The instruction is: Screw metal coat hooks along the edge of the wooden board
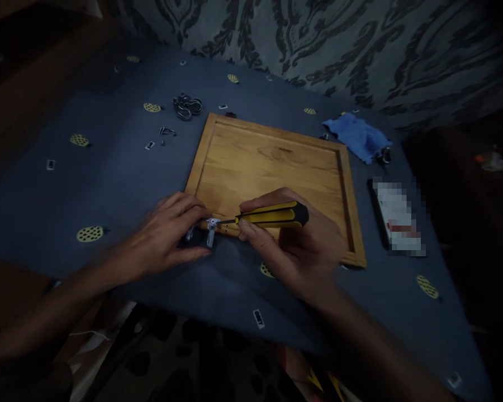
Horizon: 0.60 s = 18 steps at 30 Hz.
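Note:
A wooden board (272, 167) with a raised rim lies on the blue cloth in the middle. At its near left corner sits a small metal handle bracket (210, 230). My left hand (167, 237) pinches that bracket against the board's edge, fingers closed round it. My right hand (293, 245) grips a yellow and black screwdriver (272, 215), held level, with its tip pointing left at the bracket.
A pile of metal hardware (187, 106) and a few loose small parts (166, 132) lie beyond the board's far left corner. A blue rag (356, 135) sits at the far right, a dark phone (396, 218) to the right of the board. The table's near edge drops off below my hands.

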Each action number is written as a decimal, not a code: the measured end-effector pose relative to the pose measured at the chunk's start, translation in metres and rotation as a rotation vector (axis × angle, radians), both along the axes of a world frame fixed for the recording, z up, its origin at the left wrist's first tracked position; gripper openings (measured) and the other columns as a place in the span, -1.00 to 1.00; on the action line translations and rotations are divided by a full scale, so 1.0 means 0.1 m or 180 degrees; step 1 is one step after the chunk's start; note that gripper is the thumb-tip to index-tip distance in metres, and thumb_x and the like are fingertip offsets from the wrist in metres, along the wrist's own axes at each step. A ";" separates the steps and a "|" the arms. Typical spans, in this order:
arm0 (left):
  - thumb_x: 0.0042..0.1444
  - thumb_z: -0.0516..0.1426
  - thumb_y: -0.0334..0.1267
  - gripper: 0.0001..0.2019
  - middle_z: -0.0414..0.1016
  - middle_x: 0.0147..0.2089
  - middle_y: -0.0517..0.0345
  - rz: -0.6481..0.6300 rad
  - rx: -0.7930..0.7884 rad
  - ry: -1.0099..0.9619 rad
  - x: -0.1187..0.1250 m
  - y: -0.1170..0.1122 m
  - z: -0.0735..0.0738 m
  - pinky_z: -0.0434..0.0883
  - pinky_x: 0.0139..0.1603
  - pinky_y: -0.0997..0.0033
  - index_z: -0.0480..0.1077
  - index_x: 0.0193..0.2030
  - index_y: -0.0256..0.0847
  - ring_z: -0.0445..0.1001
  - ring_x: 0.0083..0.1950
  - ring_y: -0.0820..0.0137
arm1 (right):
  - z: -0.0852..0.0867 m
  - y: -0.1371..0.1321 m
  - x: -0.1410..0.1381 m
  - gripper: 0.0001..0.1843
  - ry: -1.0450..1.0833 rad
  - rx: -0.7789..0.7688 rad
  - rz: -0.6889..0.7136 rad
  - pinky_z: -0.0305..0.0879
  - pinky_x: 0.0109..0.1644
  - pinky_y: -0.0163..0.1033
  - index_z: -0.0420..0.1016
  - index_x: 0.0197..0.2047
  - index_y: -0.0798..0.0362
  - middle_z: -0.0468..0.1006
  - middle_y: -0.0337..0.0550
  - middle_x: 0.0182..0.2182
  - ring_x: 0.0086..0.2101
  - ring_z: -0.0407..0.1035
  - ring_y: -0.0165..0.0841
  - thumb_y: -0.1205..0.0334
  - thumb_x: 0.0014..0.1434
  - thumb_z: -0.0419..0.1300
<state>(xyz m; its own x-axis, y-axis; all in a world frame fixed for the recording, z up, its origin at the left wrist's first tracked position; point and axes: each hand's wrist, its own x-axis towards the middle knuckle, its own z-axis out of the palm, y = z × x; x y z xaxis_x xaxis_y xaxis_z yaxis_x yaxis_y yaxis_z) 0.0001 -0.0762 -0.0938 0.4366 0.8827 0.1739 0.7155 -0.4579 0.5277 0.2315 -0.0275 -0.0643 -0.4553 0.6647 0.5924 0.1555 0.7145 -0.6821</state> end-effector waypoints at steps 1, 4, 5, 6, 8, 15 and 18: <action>0.33 0.14 0.07 -0.57 0.48 0.15 -0.06 -0.0029 -0.0022 0.0015 0.00 0.00 0.00 0.44 0.16 0.05 0.36 0.16 -0.19 0.42 0.18 0.11 | 0.00 0.00 0.00 -0.88 0.0004 -0.0004 0.0006 0.55 -0.26 -0.16 0.53 -0.09 -0.06 0.63 -0.17 -0.24 -0.31 0.55 -0.32 0.31 0.31 0.30; 0.34 0.11 0.11 -0.54 0.47 0.16 -0.10 -0.0062 -0.0027 0.0042 -0.01 0.00 0.00 0.43 0.19 0.02 0.35 0.16 -0.21 0.41 0.20 0.09 | -0.01 0.00 -0.01 -0.88 0.0023 0.0125 0.0030 0.53 -0.24 -0.17 0.53 -0.11 -0.05 0.63 -0.18 -0.24 -0.30 0.54 -0.33 0.34 0.31 0.30; 0.34 0.11 0.12 -0.53 0.47 0.15 -0.10 -0.0051 -0.0024 0.0033 -0.02 0.00 0.00 0.43 0.20 0.02 0.34 0.16 -0.21 0.41 0.21 0.09 | -0.01 0.01 -0.01 -0.88 0.0028 0.0166 0.0033 0.53 -0.24 -0.18 0.54 -0.12 -0.04 0.63 -0.18 -0.24 -0.30 0.54 -0.34 0.35 0.30 0.31; 0.34 0.11 0.12 -0.53 0.47 0.15 -0.10 -0.0043 -0.0022 0.0010 -0.01 -0.01 0.01 0.43 0.20 0.01 0.34 0.16 -0.20 0.41 0.21 0.09 | -0.01 0.01 -0.01 -0.88 0.0022 0.0177 0.0033 0.52 -0.23 -0.18 0.54 -0.12 -0.03 0.63 -0.18 -0.24 -0.29 0.54 -0.34 0.36 0.30 0.31; 0.32 0.13 0.13 -0.53 0.48 0.14 -0.07 -0.0003 -0.0050 -0.0063 -0.01 -0.01 0.04 0.44 0.19 0.03 0.34 0.17 -0.18 0.42 0.19 0.11 | 0.00 0.02 0.00 -0.87 0.0019 0.0149 0.0026 0.51 -0.22 -0.19 0.54 -0.11 -0.02 0.63 -0.19 -0.24 -0.28 0.53 -0.34 0.36 0.29 0.32; 0.33 0.18 -0.03 -0.70 0.57 -0.04 0.07 0.0654 0.0226 -0.0630 -0.05 -0.02 0.22 0.50 0.02 0.22 0.42 0.08 -0.11 0.53 0.00 0.25 | 0.06 0.09 0.00 -0.96 -0.0013 0.0218 -0.0192 0.42 -0.30 -0.24 0.53 -0.20 0.04 0.60 -0.19 -0.33 -0.36 0.50 -0.37 0.35 0.30 0.30; 0.33 0.17 -0.05 -0.78 0.60 -0.05 0.11 0.1188 0.0124 -0.0936 -0.09 -0.01 0.27 0.51 0.08 0.20 0.47 -0.02 -0.11 0.56 -0.01 0.26 | 0.04 0.14 0.00 -0.92 -0.0144 0.0244 -0.0244 0.37 -0.36 -0.25 0.50 -0.25 0.08 0.57 -0.17 -0.40 -0.40 0.47 -0.36 0.31 0.32 0.28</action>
<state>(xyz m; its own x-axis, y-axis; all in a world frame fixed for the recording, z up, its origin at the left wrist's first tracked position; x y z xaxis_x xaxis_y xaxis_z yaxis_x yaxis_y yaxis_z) -0.0084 -0.0769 -0.0669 0.0181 0.9602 0.2787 0.6578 -0.2214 0.7199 0.2319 -0.0139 -0.0605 -0.4323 0.6520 0.6229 0.2410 0.7492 -0.6170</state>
